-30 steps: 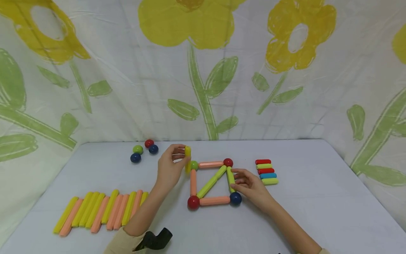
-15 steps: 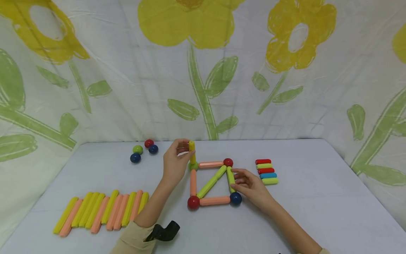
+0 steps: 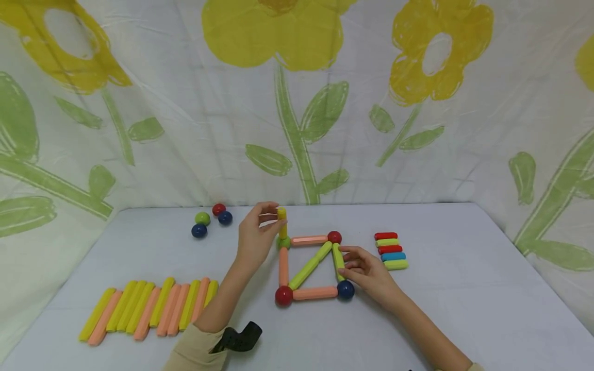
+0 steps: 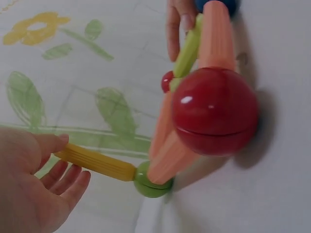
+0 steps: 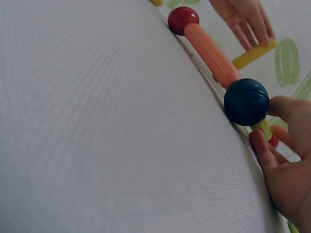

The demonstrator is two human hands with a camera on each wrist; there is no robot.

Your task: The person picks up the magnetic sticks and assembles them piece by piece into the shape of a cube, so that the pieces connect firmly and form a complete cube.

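My left hand (image 3: 257, 237) pinches an upright yellow rod (image 4: 99, 162) near its top. The rod's lower end meets a green ball (image 4: 153, 179) at the back left corner of a flat four-sided frame. Salmon rods (image 3: 315, 293) form three of its sides, and a lime-green rod (image 3: 308, 268) runs diagonally across. At the other corners are a red ball (image 3: 284, 296) at front left, a dark blue ball (image 3: 345, 290) at front right and another red ball (image 3: 334, 237) behind. Thumb and fingers of my right hand (image 3: 371, 273) hold the lime-green side rod (image 3: 338, 260).
To the left lies a row of yellow and salmon rods (image 3: 153, 312), partly behind the left forearm. Several loose balls (image 3: 202, 219) are grouped at the back left. Short coloured rods (image 3: 393, 256) lie stacked in a column to the right. A flowered cloth (image 3: 362, 154) hangs behind the table.
My left hand has moved slightly right and brought the yellow rod from beside the green ball to standing on top of it. The right hand has stayed on the lime-green side rod.
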